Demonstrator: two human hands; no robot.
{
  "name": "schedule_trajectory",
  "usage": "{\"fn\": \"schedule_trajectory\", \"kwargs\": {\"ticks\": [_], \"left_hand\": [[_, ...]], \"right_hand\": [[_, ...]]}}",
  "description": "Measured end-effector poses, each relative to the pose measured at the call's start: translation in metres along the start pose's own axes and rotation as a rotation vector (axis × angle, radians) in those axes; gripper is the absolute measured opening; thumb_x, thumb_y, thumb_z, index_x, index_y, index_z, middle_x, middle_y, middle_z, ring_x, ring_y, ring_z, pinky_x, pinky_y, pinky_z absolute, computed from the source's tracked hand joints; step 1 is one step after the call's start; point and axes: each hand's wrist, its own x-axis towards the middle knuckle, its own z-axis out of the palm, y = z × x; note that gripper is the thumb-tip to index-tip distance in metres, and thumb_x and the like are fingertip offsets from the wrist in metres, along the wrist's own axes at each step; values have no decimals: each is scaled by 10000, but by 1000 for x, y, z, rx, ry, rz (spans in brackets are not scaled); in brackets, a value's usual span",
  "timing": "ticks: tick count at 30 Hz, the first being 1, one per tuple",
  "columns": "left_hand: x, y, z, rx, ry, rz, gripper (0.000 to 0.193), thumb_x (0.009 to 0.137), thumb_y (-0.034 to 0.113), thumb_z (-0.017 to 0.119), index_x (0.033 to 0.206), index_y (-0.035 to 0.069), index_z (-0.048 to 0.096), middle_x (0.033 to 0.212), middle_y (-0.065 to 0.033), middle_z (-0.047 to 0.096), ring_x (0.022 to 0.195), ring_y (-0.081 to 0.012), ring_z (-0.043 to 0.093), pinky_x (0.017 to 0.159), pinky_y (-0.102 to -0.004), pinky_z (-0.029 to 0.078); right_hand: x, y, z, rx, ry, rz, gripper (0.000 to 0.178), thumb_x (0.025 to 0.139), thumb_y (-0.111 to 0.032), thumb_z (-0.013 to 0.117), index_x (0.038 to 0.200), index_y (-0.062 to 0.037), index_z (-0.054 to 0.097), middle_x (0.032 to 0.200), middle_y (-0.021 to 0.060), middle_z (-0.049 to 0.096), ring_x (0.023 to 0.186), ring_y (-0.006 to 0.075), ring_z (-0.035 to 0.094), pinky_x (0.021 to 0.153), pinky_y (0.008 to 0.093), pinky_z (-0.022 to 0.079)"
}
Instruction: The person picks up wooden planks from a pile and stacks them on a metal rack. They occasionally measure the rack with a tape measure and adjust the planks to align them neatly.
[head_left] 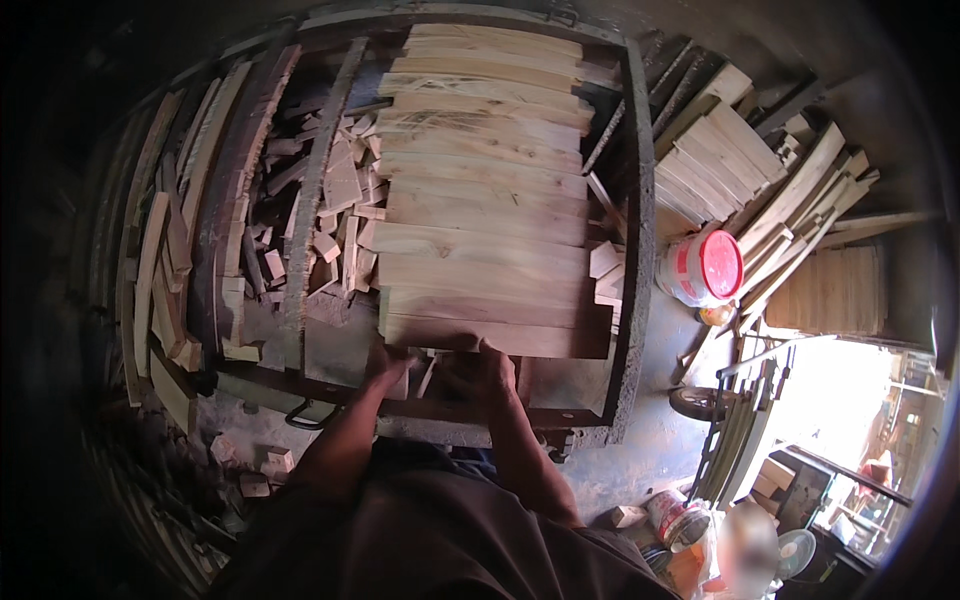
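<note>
Wooden boards (480, 210) lie side by side in a long row across a dark metal frame. At the near end of the row is the nearest board (540, 340), its front edge in shadow. My right hand (492, 368) grips that edge, thumb on top and fingers underneath. Close to the same board's left end, my left hand (392, 360) holds it from below, its fingers partly hidden under the wood. Both forearms reach forward from the lower edge.
The metal frame (632, 250) surrounds the boards. Wood offcuts (340, 190) lie under and left of them. Long planks (165, 270) lean at the left. A white bucket with a red lid (718, 265) stands right, near stacked boards (725, 155). Another person (748, 545) is at lower right.
</note>
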Motion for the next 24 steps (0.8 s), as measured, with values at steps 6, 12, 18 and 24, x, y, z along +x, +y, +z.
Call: {"fn": "schedule_trajectory", "kwargs": {"ticks": [6,12,18,24], "left_hand": [[-6,54,-14,-224,-29,-205,1027,816,103,733,1482,-61,-32,1157,-197,637,1091,-284,611,1034,-428,416],[2,65,-12,-529,-91,-365,1008,825,141,735,1455,-91,-17,1284,-220,574,1234,-250,527,1072,-408,378],[11,3,10,-186,150,-299,883,751,92,775,1418,-40,211,1245,-223,580,1137,-287,573,938,-411,490],[-34,95,-17,114,205,-223,897,724,265,779,1428,-37,313,1303,-273,475,1227,-415,461,1040,-448,402]], "right_hand": [[11,4,-7,-540,-124,-250,230,893,-151,586,1017,-6,714,997,127,693,950,259,656,838,388,569],[11,11,-8,-598,-109,-303,257,944,-162,520,996,28,685,962,158,685,876,289,666,785,463,586],[4,11,-17,-1105,-195,-619,315,922,-333,600,973,-31,676,858,90,658,751,215,611,668,365,526],[-27,-26,-33,-525,-234,-164,288,926,-275,616,1086,-38,645,926,91,663,828,246,646,728,371,546]]}}
